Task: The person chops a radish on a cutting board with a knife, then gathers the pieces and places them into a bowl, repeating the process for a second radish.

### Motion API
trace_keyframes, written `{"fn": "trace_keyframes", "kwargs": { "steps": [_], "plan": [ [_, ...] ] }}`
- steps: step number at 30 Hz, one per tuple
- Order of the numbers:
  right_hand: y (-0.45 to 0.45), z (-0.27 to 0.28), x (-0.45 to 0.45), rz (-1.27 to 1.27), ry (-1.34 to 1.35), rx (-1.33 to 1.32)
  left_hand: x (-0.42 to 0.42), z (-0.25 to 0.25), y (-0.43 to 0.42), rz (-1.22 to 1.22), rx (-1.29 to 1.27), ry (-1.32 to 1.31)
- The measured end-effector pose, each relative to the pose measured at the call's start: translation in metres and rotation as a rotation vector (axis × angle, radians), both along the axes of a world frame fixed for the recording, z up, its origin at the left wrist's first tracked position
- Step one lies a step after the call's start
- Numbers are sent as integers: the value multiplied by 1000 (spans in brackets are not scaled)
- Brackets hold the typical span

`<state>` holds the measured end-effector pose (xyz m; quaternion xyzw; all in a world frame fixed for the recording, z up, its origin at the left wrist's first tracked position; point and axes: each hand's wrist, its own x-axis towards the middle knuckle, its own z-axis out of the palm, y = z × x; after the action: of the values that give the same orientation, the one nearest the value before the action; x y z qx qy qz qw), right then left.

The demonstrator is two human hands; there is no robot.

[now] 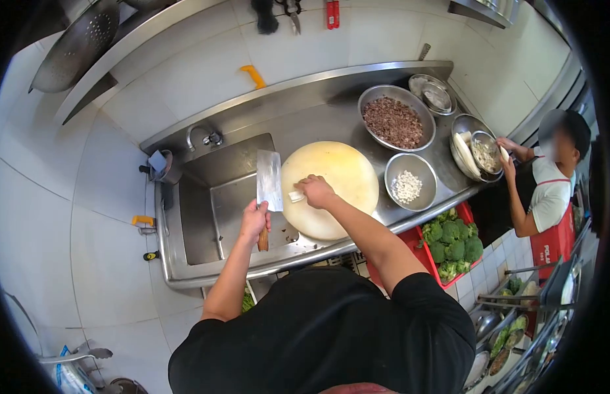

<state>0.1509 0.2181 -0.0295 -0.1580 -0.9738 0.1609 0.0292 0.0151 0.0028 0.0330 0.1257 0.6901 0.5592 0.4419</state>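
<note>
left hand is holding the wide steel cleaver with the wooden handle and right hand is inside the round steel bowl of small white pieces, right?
The right hand is not in the bowl; the head view shows it over the round, yellowish cutting board. The left hand does hold the cleaver.

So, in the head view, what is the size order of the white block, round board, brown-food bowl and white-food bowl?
Largest to smallest:
Round board
Brown-food bowl
White-food bowl
White block, clearly smallest
</note>
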Motion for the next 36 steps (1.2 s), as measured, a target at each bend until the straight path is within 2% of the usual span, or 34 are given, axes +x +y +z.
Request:
{"fn": "trace_keyframes", "kwargs": {
  "steps": [2,5,9,12,14,15,18,19,21,24,28,34,36],
  "plan": [
    [-5,14,-5,11,-194,87,-3,-5,-13,3,-19,-21],
    [-3,18,13,-16,-189,-34,-6,-9,-35,-7,-34,-41],
    [-10,34,60,-92,38,-24,-3,-15,-49,-98,-53,57],
    [-22,21,103,-121,63,-77,13,-12,-48,-254,-187,207],
    [-29,5,127,-135,48,-166,22,-29,-42,-410,-207,422],
    [-34,12,134,-193,52,-287,28,-27,-37,-493,-212,533],
    [-42,18,146,-186,60,-329,48,-12,-23,-672,-225,828],
    [-46,16,147,-200,123,-275,51,-5,-15,-745,-318,755],
    [-50,14,142,-222,248,-154,59,5,-6,-823,-377,805],
    [-45,8,138,-169,85,-64,63,6,1,-879,-400,839],
    [-49,5,148,-264,134,-88,62,8,4,-954,-350,850],
    [-49,-23,153,-362,389,-219,65,4,-1,-1039,-391,882],
    [-49,-20,151,-376,360,-255,68,13,0,-1027,-421,892]
  ]
}}
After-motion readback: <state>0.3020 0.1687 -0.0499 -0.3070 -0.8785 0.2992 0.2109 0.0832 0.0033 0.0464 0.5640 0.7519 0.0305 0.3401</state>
